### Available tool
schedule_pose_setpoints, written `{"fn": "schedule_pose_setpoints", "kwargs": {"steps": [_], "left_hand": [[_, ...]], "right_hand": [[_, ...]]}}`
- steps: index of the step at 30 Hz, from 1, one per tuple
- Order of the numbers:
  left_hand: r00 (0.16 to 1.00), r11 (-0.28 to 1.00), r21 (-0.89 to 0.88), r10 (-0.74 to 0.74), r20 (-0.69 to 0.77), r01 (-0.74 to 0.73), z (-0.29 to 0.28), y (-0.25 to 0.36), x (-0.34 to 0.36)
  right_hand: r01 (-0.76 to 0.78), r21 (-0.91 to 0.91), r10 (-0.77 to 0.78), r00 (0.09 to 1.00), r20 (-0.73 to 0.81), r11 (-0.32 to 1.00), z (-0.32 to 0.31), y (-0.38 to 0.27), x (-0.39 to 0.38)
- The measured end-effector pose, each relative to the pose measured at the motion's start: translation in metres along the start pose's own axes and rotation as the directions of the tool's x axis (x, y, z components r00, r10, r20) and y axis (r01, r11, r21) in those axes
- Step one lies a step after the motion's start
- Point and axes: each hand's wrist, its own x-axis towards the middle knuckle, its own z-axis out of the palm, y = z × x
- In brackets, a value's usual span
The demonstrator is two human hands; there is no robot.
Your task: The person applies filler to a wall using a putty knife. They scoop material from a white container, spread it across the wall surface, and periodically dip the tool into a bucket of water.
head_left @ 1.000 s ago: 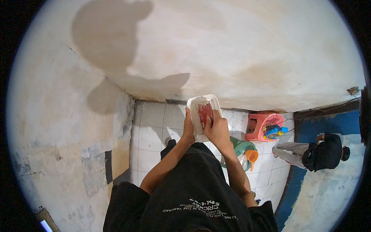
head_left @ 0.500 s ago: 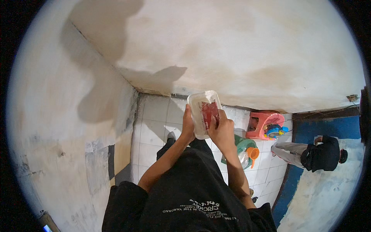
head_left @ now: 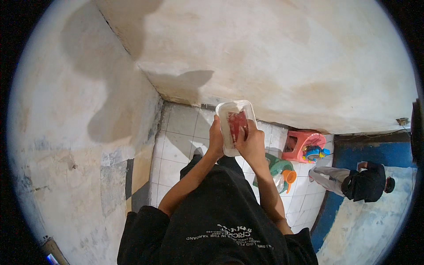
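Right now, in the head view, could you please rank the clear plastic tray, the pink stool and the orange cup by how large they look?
1. Clear plastic tray, held in both hands; being nearer the camera enlarges it.
2. Pink stool, on the tiled floor.
3. Orange cup, smallest.

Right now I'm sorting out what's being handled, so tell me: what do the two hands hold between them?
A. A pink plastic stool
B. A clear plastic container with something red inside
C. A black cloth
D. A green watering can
B: the left hand and right hand grip the sides of a clear plastic container with red contents, held above the white tiled floor.
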Motion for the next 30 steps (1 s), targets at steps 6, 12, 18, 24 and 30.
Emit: {"fn": "schedule_pose_setpoints", "kwargs": {"steps": [6,12,18,24,30], "left_hand": [[0.999,1.000,-0.016,-0.013,-0.039,0.012,0.001,0.009,-0.005],[0.999,0.999,-0.007,-0.048,-0.013,0.048,-0.006,0.009,-0.002],[0.998,0.998,-0.037,-0.050,0.041,0.051,-0.011,0.003,0.006],[1.000,0.998,-0.052,-0.028,-0.008,0.028,0.003,0.017,-0.005],[1.000,0.999,-0.040,-0.012,0.018,0.013,-0.010,0.007,0.003]], "right_hand": [[-0.015,-0.017,0.015,1.000,-0.011,1.000,-0.007,-0.013,0.004],[-0.004,-0.003,0.004,1.000,0.016,1.000,-0.007,-0.012,0.003],[0.002,-0.015,-0.002,1.000,0.009,1.000,0.009,-0.012,0.001],[-0.037,-0.052,0.034,0.998,-0.052,0.998,-0.006,-0.021,0.008],[-0.013,-0.011,0.013,0.999,0.032,1.000,0.002,-0.021,0.002]]}}
